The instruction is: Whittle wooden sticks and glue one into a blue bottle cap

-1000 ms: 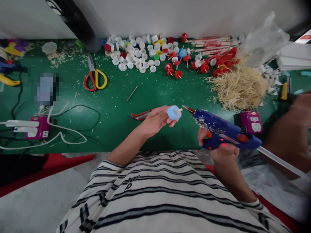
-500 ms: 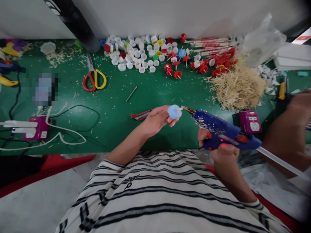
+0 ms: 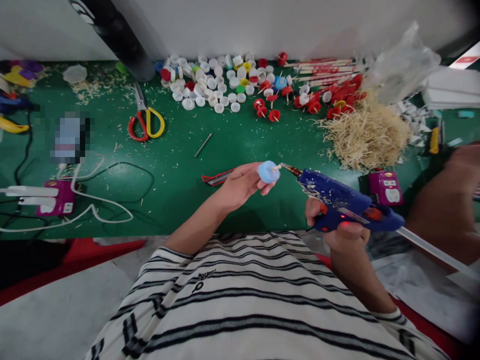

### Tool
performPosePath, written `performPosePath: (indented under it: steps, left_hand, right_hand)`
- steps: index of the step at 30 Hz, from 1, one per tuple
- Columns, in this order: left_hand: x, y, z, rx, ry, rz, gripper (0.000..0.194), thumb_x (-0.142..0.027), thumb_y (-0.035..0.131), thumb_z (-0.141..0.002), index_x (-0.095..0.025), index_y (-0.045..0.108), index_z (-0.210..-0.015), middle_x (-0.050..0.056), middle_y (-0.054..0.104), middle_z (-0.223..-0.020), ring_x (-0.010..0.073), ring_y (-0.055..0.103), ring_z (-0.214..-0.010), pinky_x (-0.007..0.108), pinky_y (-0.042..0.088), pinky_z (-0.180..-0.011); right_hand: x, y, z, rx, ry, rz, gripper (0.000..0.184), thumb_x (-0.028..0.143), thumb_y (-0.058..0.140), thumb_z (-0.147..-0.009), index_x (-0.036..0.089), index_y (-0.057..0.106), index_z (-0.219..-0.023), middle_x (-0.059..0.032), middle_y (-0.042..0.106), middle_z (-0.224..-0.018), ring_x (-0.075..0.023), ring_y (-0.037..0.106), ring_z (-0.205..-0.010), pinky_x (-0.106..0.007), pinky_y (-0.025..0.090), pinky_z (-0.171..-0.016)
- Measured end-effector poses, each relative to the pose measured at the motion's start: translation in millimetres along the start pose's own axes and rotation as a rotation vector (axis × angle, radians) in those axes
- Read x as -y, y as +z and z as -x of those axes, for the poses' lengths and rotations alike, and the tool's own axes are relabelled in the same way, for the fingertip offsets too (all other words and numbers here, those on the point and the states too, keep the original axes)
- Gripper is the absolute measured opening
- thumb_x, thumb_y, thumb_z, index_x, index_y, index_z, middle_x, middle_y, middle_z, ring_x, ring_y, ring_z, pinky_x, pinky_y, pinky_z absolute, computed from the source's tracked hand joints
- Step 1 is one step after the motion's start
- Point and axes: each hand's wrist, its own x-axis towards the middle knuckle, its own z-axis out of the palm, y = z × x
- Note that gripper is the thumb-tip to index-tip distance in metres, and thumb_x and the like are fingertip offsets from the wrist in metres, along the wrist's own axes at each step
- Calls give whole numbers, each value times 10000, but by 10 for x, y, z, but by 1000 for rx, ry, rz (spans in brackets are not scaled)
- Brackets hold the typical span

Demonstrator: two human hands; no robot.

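Note:
Between the fingers of my left hand [image 3: 243, 187] is a light blue bottle cap [image 3: 267, 172], with a short pale wooden stick [image 3: 277, 167] poking out of its face toward the right. My right hand [image 3: 345, 234] is wrapped round the handle of a blue hot glue gun [image 3: 333, 196], which is dusted with wood shavings. The gun's metal nozzle is at the stick's tip; I cannot tell if they touch. A long white glue stick [image 3: 431, 248] runs out of the gun's back. Partly behind my left hand lies a red utility knife [image 3: 216, 178].
Many loose bottle caps [image 3: 213, 80] lie along the wall, beside red caps on sticks [image 3: 273, 115] and a heap of wood shavings [image 3: 369, 132]. Scissors [image 3: 145, 120], a metal rod [image 3: 203, 145] and purple power sockets [image 3: 60, 197] sit leftward. Another person's arm [image 3: 442, 205] is at right.
My left hand and the blue cap have shifted very slightly left. The glue gun stays almost where it was. The other person's arm at the right has moved a little.

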Motion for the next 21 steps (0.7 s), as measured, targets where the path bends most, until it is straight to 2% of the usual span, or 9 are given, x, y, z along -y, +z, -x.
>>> performPosePath:
  steps: [4,11,15,21]
  left_hand:
    - [-12,5,-4,-4,-5,-9,690,-734,807,-857,-193,458,-610,16,534,-706,103,538,-645,279,453,-634]
    - [-10,3,7,-4,4,-2,676,-702,793,-891,-185,461,-609,25,557,-723,96,542,-644,268,458,-634]
    - [0,-10,11,3,14,16,645,-656,807,-898,-180,477,-613,23,551,-721,96,550,-648,264,456,-636]
    - [-6,1,16,-5,-18,36,627,-622,861,-849,-177,488,-611,15,548,-711,94,550,-640,262,457,-640]
  right_hand:
    - [-23,-6,11,-12,-4,31,657,880,748,-741,239,661,-629,-29,582,-537,-186,505,-452,-350,377,-419]
    - [-36,-8,35,-11,0,43,702,923,740,-730,231,663,-648,-46,621,-559,-216,572,-461,-356,381,-424]
    - [-38,-8,38,-6,-13,25,651,870,754,-759,225,705,-692,-41,633,-578,-202,570,-470,-345,396,-424]
    - [-34,18,13,-8,-75,10,565,786,763,-818,233,722,-712,-33,629,-590,-177,513,-475,-328,343,-415]
